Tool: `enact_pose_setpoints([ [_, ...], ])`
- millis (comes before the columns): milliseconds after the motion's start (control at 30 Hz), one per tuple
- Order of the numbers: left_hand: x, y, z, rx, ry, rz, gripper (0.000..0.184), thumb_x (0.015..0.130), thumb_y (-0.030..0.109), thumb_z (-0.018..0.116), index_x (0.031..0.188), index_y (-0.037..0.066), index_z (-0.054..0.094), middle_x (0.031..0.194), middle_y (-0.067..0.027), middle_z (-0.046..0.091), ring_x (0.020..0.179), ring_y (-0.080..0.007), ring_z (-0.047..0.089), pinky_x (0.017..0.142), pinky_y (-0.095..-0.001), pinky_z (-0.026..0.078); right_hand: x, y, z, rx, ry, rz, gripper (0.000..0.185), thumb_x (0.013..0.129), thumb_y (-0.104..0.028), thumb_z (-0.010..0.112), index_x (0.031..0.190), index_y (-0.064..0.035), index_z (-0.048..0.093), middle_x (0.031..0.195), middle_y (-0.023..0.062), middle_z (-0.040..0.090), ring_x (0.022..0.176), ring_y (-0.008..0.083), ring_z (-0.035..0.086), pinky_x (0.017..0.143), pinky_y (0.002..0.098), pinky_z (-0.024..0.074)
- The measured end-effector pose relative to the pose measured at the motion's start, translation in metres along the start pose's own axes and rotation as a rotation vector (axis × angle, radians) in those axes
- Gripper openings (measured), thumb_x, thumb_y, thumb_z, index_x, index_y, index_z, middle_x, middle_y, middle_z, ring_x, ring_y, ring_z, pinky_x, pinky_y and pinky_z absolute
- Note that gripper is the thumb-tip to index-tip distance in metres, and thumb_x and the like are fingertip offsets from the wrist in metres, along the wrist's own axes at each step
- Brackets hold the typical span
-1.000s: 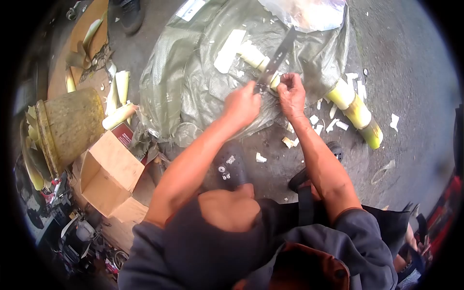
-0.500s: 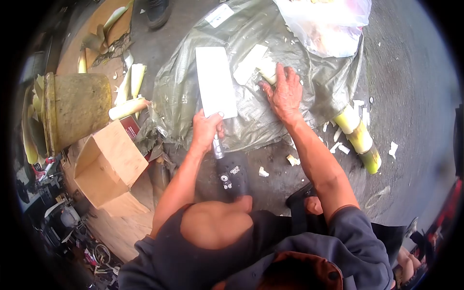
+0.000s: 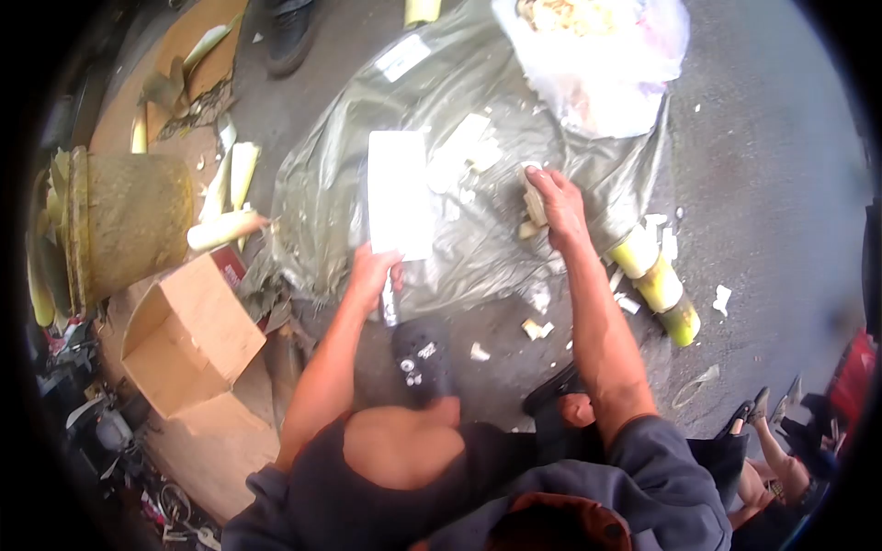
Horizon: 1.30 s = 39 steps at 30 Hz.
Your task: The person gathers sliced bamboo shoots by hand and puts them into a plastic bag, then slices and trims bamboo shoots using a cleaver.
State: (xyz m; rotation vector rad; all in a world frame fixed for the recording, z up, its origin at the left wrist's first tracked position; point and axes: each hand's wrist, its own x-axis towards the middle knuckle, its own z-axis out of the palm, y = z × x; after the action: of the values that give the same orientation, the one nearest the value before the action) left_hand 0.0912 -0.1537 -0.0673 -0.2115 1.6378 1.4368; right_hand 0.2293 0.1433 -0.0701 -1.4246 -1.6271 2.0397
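Observation:
My left hand (image 3: 375, 274) is closed round the handle of a cleaver (image 3: 400, 193). Its broad, bright blade points away from me, over the grey-green plastic sheet (image 3: 322, 184). On the right side of the sheet, my right hand (image 3: 564, 209) grips a pale cut stalk piece (image 3: 533, 206), which looks like bamboo shoot; the palm hides part of it. Between the blade and that hand lie more whitish cut pieces (image 3: 480, 158), overexposed and hard to separate. A segmented yellow-green stalk (image 3: 657, 285) rests at the sheet's right edge, near my right forearm.
A plastic bag (image 3: 606, 73) with pale pieces stands at the far right of the sheet. Leftward are a yellowish bucket (image 3: 138, 230) on its side, peeled husks (image 3: 243, 173) and an open cardboard box (image 3: 197, 331). Another person's shoe (image 3: 290, 41) shows at the top.
My right hand has left the central pieces and come right and nearer to me, now gripping a pale piece. The cleaver stays in my left hand, slightly closer; the view has shifted.

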Motion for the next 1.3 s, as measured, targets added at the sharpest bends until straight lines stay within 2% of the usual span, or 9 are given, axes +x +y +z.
enact_pose_setpoints([
  [100,-0.001,0.003,0.000,0.027,0.019,-0.052,0.014,0.086,0.009,0.065,0.095,0.000,0.060,0.061,-0.0048,0.055,0.046,-0.0154,0.053,0.040,-0.0311,0.044,0.001,-0.001,-0.029,0.795,-0.273,0.332,0.031,0.091,-0.037,0.070,0.109,-0.0119,0.064,0.094,0.0031,0.068,0.081,0.0184,0.065,0.064,0.0343,0.0498],
  [367,-0.005,0.012,0.006,0.050,0.011,-0.094,0.019,0.086,0.011,0.066,0.099,0.002,0.056,0.059,-0.0051,0.052,0.044,-0.0171,0.052,0.039,-0.0333,0.044,0.051,-0.181,-0.020,0.948,-0.109,0.146,0.040,0.092,-0.044,0.068,0.115,-0.0127,0.060,0.097,0.0049,0.067,0.080,0.0212,0.065,0.072,0.0380,0.0573],
  [533,-0.001,0.001,-0.003,0.118,-0.022,-0.043,0.018,0.087,0.012,0.065,0.099,0.002,0.056,0.061,-0.0051,0.053,0.044,-0.0168,0.051,0.040,-0.0330,0.044,0.071,-0.208,-0.036,-0.260,0.383,-0.559,0.061,0.095,-0.038,0.069,0.141,-0.0035,0.050,0.134,0.0214,0.060,0.108,0.0342,0.064,0.096,0.0439,0.0545],
  [633,-0.001,0.006,0.004,0.091,0.002,-0.039,0.019,0.087,0.011,0.066,0.100,0.001,0.056,0.062,-0.0048,0.053,0.045,-0.0163,0.051,0.041,-0.0318,0.044,0.018,-0.127,-0.021,-0.791,-0.021,-0.649,0.053,0.090,-0.020,0.074,0.137,-0.0045,0.055,0.132,0.0217,0.060,0.107,0.0298,0.064,0.095,0.0410,0.0555],
  [700,-0.002,0.007,0.005,0.079,-0.003,-0.038,0.019,0.087,0.011,0.066,0.100,0.001,0.057,0.062,-0.0047,0.053,0.045,-0.0160,0.052,0.041,-0.0314,0.044,-0.027,-0.078,-0.011,-1.202,-0.219,-0.570,0.056,0.081,-0.018,0.076,0.133,-0.0107,0.057,0.121,0.0184,0.060,0.109,0.0375,0.064,0.091,0.0452,0.0550],
  [933,-0.004,0.011,0.006,0.063,-0.021,-0.072,0.019,0.087,0.012,0.067,0.099,0.000,0.059,0.062,-0.0049,0.055,0.046,-0.0145,0.052,0.041,-0.0299,0.044,-0.034,0.004,-0.019,-1.449,-0.495,-0.566,0.039,0.081,-0.003,0.066,0.119,-0.0085,0.060,0.109,0.0139,0.060,0.104,0.0342,0.062,0.085,0.0421,0.0561],
  [1067,-0.004,0.011,0.004,0.064,-0.012,-0.059,0.018,0.087,0.012,0.068,0.098,0.001,0.059,0.063,-0.0047,0.055,0.046,-0.0142,0.052,0.040,-0.0293,0.044,-0.016,-0.045,0.001,-1.073,-0.149,-0.687,0.032,0.079,-0.001,0.063,0.110,-0.0059,0.060,0.104,0.0161,0.058,0.102,0.0362,0.060,0.085,0.0462,0.0530],
  [1167,-0.005,0.013,0.006,0.073,-0.018,-0.079,0.019,0.087,0.012,0.068,0.098,0.000,0.060,0.063,-0.0045,0.055,0.046,-0.0140,0.052,0.041,-0.0293,0.045,0.020,-0.061,0.024,-1.121,-0.227,-1.012,0.036,0.078,-0.002,0.064,0.114,-0.0070,0.060,0.108,0.0150,0.059,0.105,0.0379,0.058,0.088,0.0463,0.0517],
  [1300,-0.006,0.013,0.006,0.070,0.007,-0.082,0.017,0.086,0.013,0.068,0.094,0.000,0.060,0.065,-0.0053,0.057,0.048,-0.0147,0.054,0.043,-0.0308,0.046,0.042,-0.036,0.049,-1.103,-0.263,-0.950,0.038,0.079,-0.004,0.065,0.116,-0.0099,0.061,0.111,0.0162,0.059,0.106,0.0401,0.056,0.092,0.0473,0.0502],
])
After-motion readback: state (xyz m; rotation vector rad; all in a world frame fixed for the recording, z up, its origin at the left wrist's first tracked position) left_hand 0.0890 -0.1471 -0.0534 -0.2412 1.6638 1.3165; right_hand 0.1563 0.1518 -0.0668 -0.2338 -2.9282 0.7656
